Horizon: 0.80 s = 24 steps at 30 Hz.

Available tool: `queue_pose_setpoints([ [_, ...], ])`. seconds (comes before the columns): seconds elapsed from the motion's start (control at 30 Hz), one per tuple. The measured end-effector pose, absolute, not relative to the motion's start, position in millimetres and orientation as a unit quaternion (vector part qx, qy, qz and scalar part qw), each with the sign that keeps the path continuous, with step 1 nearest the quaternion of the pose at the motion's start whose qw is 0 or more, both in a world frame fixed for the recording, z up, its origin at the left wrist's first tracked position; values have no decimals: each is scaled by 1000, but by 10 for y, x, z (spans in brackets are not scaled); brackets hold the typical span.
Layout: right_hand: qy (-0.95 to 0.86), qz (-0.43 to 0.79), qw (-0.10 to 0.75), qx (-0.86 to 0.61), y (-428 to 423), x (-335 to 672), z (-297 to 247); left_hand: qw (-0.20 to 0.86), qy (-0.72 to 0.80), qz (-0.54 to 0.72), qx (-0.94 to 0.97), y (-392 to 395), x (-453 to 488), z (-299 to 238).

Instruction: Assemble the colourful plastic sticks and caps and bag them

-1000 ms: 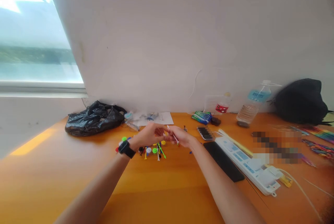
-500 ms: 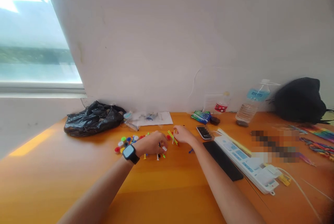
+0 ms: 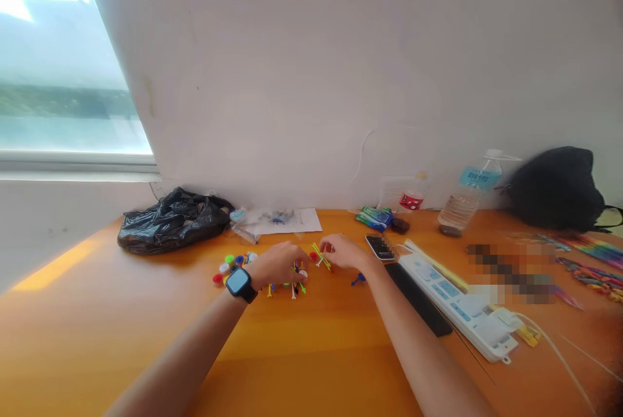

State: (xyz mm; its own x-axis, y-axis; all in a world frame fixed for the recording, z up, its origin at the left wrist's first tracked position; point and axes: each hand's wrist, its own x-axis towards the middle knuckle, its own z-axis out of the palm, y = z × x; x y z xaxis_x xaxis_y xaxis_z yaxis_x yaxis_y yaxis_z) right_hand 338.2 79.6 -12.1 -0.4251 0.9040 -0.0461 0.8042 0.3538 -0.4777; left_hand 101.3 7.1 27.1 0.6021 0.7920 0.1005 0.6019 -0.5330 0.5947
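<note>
Nearby, on worktop [image 3: 311,352], left hand [image 3: 277,262] curled over coloured sticks [image 3: 296,284], grasp impossible to tell. Beyond, right hand [image 3: 343,251] fingers pinching thin stick [image 3: 318,253]; likely to slip if loosened, scattering caps [image 3: 226,268] if nudged.

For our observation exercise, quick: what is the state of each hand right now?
Left hand: curled over the coloured plastic pieces; whether it grips one cannot be told.
Right hand: closed, fingertips pinching thin plastic sticks.
</note>
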Motion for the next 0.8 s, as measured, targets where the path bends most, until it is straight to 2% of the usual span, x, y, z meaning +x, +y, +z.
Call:
queue_pose_setpoints([
  [0.3, -811, 214, 106, -534, 784, 3353, -188, 223, 407, 141, 874, 145, 1069, 140],
  [0.47, -808, 219, 104, -536, 789, 3322, -214, 247, 409, 155, 864, 102, 1053, 184],
  [0.63, -809, 231, 98, -531, 773, 3505, 28, 259, 416, 157, 858, 68, 1048, 231],
  [0.73, -813, 248, 56, -524, 727, 3773, 255, 259, 418, 147, 858, 67, 1049, 238],
  [0.8, -800, 260, -14, -540, 696, 3938, 356, 252, 422, 138, 860, 71, 1046, 240],
])
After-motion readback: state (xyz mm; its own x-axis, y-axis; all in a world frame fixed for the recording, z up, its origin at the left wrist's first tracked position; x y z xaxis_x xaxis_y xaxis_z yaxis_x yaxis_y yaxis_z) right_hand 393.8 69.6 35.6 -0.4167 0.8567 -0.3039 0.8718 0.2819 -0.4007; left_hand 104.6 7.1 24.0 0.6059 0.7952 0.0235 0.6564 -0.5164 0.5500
